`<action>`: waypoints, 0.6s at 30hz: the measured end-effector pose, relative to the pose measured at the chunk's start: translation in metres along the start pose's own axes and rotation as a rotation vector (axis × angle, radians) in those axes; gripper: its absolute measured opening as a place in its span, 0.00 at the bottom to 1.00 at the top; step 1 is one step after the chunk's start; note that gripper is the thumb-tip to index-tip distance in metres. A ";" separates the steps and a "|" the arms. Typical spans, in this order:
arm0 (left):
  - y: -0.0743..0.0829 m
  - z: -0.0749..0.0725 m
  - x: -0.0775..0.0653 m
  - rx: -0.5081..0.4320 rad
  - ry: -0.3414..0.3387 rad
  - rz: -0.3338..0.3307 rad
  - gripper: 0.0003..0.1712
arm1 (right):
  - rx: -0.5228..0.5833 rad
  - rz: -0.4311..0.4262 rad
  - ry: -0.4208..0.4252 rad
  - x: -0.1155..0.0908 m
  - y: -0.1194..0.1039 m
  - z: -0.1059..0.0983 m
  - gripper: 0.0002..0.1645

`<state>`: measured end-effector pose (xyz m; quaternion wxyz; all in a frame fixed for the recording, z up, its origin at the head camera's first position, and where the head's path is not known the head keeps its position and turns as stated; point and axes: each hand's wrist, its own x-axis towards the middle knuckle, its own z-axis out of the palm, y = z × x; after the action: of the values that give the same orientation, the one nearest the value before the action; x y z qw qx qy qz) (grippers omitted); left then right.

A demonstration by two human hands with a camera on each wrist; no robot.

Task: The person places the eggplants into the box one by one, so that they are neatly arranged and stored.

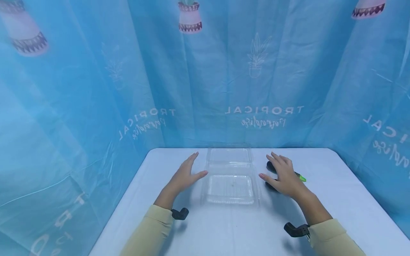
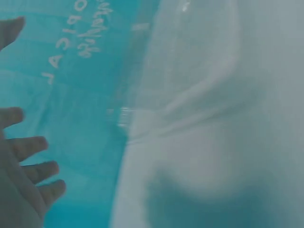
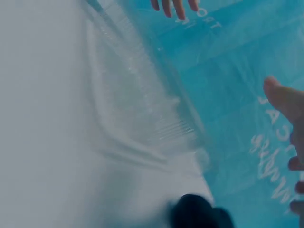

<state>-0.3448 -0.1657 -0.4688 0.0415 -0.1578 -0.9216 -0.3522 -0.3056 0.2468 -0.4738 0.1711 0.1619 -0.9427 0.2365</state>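
A clear plastic clamshell container lies unfolded on the white table, its lid spread toward the back edge. My left hand hovers at the container's left side, fingers extended and thumb apart, holding nothing. On the other side, my right hand is raised with fingers spread and nothing in its grasp. Partly hidden behind it are black rounded items and a bright green tip. The right wrist view shows the clear container blurred, with a dark rounded shape near its corner.
Blue curtains printed with potted plants and lettering enclose the table at the back and both sides. A black wrist mount sits on the left arm, another black mount on the right.
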 end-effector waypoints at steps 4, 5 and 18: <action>-0.016 0.027 -0.006 -0.210 0.127 -0.032 0.56 | 0.070 -0.001 0.155 -0.019 0.013 0.012 0.42; -0.020 0.033 -0.008 -0.259 0.145 -0.040 0.56 | 0.086 -0.001 0.194 -0.025 0.016 0.014 0.39; -0.043 0.062 -0.030 -0.808 0.012 -0.053 0.46 | 0.141 0.109 0.366 -0.085 0.072 0.015 0.29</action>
<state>-0.3280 -0.1626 -0.5487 -0.0275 -0.1353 -0.7125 -0.6880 -0.2610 0.3184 -0.5482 0.3149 0.0764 -0.8843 0.3362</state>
